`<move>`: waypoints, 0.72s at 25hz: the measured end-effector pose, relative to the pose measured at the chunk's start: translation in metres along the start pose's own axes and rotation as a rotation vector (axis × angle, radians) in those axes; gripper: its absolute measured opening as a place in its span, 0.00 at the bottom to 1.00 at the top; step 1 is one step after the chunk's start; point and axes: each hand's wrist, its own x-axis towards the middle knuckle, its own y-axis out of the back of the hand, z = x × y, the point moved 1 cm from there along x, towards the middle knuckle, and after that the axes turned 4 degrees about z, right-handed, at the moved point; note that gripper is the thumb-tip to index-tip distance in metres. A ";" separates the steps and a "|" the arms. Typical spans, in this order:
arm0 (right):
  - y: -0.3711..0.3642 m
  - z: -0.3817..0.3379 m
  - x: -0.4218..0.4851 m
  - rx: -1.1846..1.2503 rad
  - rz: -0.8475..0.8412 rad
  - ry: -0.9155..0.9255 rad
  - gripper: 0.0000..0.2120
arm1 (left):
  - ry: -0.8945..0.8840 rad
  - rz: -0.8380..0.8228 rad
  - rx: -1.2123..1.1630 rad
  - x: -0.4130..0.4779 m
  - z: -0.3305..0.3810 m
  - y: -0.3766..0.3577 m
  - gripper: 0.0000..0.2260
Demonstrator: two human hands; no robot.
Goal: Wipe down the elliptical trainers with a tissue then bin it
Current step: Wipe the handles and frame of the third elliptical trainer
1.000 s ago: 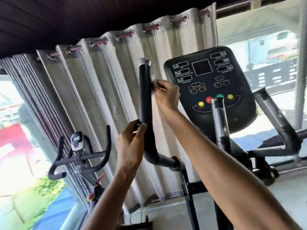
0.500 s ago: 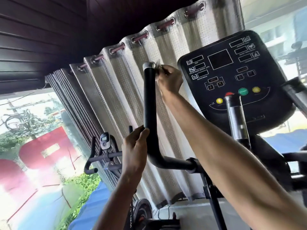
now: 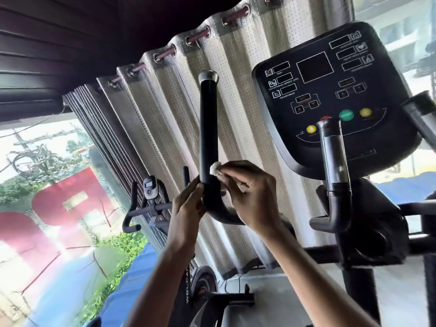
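Observation:
The elliptical trainer's left handlebar [image 3: 208, 123] is a black upright tube with a silver cap, curving right at its base. My left hand [image 3: 187, 208] grips the tube's lower bend from the left. My right hand [image 3: 250, 197] presses a crumpled white tissue [image 3: 215, 168] against the tube's right side, just above the bend. Most of the tissue is hidden inside my fingers. The black console [image 3: 330, 97] with yellow, red and green buttons stands to the right, with a second grey-black handle [image 3: 333, 156] in front of it.
A pale dotted curtain [image 3: 236, 114] hangs behind the handlebar. An exercise bike [image 3: 151, 201] stands lower left by the window. Another handle [image 3: 422, 114] juts in at the right edge. A dark ceiling is above.
My right hand with the tissue has slid down the handlebar from the silver cap to just above the bend. My left hand has kept its grip low on the tube.

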 end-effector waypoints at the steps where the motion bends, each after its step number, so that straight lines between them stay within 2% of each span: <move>1: 0.000 0.001 0.002 -0.042 0.012 0.022 0.06 | 0.010 0.001 -0.017 -0.003 -0.003 0.000 0.17; 4: -0.006 -0.005 0.016 -0.141 0.061 0.033 0.06 | 0.047 -0.003 -0.085 -0.009 -0.008 0.001 0.23; 8: 0.000 -0.030 -0.007 -0.225 -0.080 0.204 0.07 | 0.017 -0.014 -0.161 -0.006 -0.014 0.001 0.14; 12: -0.013 -0.034 0.024 -0.395 -0.079 0.296 0.06 | 0.019 -0.052 -0.253 -0.003 -0.024 0.001 0.12; 16: -0.013 -0.039 0.046 -0.550 -0.318 0.471 0.05 | 0.034 -0.141 -0.389 0.002 -0.038 0.003 0.16; 18: -0.015 -0.044 0.063 -0.603 -0.360 0.450 0.06 | 0.020 -0.205 -0.412 0.004 -0.043 0.004 0.17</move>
